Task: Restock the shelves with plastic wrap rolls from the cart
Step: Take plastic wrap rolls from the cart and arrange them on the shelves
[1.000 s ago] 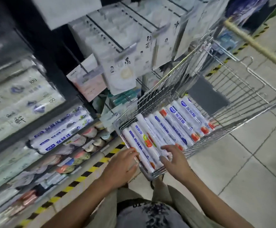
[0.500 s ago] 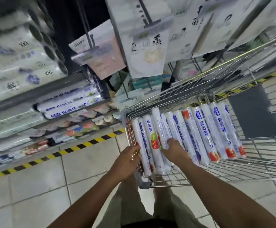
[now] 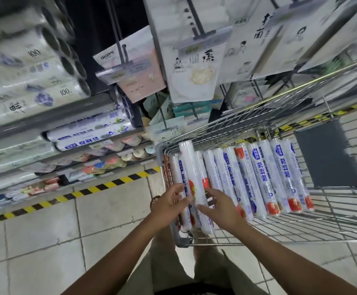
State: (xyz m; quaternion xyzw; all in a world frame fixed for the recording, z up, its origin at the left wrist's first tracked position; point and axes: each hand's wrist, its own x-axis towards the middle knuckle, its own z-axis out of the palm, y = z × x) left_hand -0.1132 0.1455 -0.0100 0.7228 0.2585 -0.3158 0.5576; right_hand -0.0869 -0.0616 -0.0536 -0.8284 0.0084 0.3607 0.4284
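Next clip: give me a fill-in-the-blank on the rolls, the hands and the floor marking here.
1. The plastic wrap rolls lie side by side in a wire ____.
2. The left hand and right hand are at the row's ____ end, nearest the shelf.
3. The raised roll is held by ____ hands.
4. The floor tape is striped yellow and ____.
Missing words: cart; left; both; black.
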